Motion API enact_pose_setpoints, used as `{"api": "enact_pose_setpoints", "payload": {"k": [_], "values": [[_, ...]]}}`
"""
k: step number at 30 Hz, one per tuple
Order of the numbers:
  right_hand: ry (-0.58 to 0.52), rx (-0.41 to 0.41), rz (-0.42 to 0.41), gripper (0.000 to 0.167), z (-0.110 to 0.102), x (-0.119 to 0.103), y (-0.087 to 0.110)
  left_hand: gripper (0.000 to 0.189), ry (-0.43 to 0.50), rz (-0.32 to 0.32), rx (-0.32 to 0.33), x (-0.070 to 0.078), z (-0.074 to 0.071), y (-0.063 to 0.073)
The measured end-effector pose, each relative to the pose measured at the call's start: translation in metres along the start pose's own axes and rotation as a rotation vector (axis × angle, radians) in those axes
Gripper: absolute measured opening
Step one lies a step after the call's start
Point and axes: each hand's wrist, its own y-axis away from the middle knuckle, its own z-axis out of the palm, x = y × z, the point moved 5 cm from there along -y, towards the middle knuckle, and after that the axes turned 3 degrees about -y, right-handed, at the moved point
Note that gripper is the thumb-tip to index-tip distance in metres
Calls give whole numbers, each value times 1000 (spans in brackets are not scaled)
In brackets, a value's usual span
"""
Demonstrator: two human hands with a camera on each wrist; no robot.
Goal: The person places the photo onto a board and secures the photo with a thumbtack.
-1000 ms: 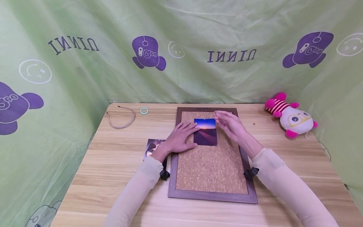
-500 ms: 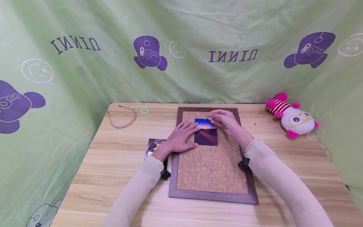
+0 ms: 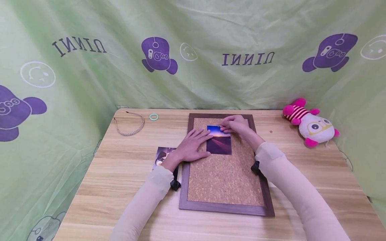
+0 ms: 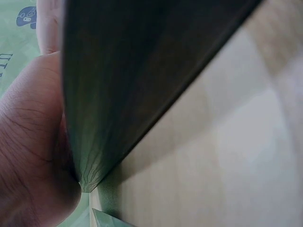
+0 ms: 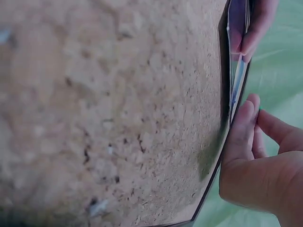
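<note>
A sunset photo [image 3: 219, 146] lies on the framed cork board [image 3: 224, 177]. My left hand [image 3: 193, 147] is spread flat, its fingertips resting on the photo's left edge and its heel over the board's left frame. At the photo's upper right, my right hand [image 3: 236, 125] pinches a tiny green thing [image 5: 260, 109] between thumb and fingertips. Most of that thing is hidden, so its kind is unclear. In the right wrist view the pinching fingers [image 5: 253, 101] are close to the photo's edge.
A second photo [image 3: 161, 155] lies left of the board, partly under my left wrist. Further back are a beaded headband [image 3: 132, 134] and a mint-green ring [image 3: 153, 117]. On the right lie a plush toy [image 3: 313, 127] and a tiny brown ring-like thing [image 3: 270, 131].
My right hand has moved left from the photo's upper right corner, in over its top edge, and come slightly nearer to its surface. The left hand has stayed on the photo.
</note>
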Motion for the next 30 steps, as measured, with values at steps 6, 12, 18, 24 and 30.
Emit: {"api": "enact_pose_setpoints", "payload": {"k": [6,12,18,24,30], "values": [[216,33,-64,29,-1,1,-4,79,4,-2,-1,1,-1,0],[260,69,-62,25,2,-2,-3,80,6,-1,2,2,-2,0],[313,90,-42,19,4,-4,-4,80,11,1,0,2,0,0],[430,115,-18,25,3,0,-11,80,6,-1,5,2,0,1],[519,156,-38,19,4,2,-12,79,13,3,4,2,-1,1]]}}
